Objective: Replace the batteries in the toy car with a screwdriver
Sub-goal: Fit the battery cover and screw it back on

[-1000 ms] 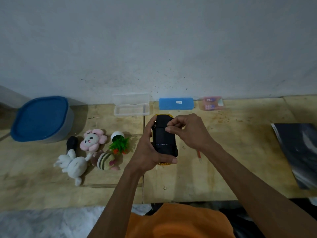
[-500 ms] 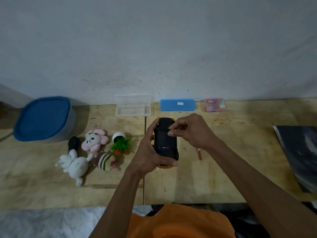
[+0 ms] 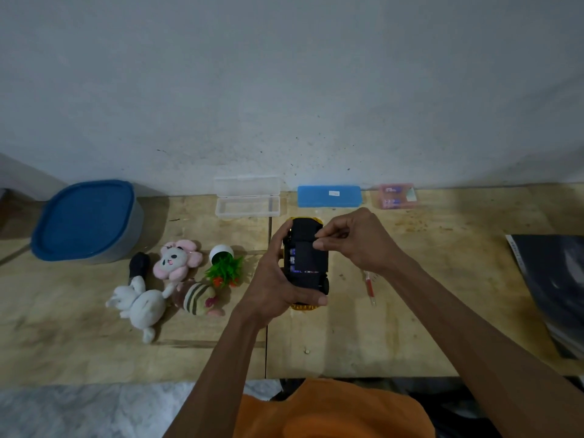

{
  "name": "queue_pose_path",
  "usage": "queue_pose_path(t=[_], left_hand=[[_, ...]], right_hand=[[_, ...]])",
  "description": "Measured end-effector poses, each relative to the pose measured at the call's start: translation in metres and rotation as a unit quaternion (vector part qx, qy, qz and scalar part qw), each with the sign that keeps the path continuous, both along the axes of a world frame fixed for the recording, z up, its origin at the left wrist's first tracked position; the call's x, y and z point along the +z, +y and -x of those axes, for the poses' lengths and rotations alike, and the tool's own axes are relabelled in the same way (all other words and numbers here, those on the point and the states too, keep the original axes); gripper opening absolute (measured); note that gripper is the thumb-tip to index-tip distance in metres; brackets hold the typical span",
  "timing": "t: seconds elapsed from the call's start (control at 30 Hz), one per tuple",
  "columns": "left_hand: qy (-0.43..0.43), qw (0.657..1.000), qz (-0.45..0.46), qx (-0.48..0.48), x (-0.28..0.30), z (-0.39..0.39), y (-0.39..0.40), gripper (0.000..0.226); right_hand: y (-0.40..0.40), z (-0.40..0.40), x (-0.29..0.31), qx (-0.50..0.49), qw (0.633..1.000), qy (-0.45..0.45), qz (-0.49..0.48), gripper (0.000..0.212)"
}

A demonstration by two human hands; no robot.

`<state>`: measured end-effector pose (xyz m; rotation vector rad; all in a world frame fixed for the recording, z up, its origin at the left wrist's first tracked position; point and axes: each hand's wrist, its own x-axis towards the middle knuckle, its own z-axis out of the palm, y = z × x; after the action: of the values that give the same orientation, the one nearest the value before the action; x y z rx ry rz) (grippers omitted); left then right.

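Toy car (image 3: 306,260) upside down, long axis running away from body, cradled above surface (image 3: 410,327) in left hand (image 3: 271,286). Right hand (image 3: 357,241) pinching at battery cover. Screwdriver (image 3: 369,287) lying just right, nearer right hand.

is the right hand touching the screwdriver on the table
Apart. The head view shows the right hand raised at the toy car, which the left hand holds, while the red screwdriver lies alone on the table below the wrist.
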<state>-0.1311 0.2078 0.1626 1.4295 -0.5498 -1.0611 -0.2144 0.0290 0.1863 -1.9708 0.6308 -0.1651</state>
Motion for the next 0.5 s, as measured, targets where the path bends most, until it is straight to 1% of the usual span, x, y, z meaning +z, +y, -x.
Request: queue_pose_path(t=[0.17, 0.5], left_hand=[[-0.002, 1.000, 0.010, 0.005, 0.0045, 0.0023, -0.0021, 0.133], [0.028, 1.000, 0.011, 0.010, 0.0003, 0.0061, 0.0026, 0.131]], right_hand=[[0.0103, -0.0003, -0.0056, -0.039, 0.999, -0.020, -0.003, 0.016], [0.0075, 0.0014, -0.0001, 0.027, 0.999, -0.014, 0.045, 0.016]])
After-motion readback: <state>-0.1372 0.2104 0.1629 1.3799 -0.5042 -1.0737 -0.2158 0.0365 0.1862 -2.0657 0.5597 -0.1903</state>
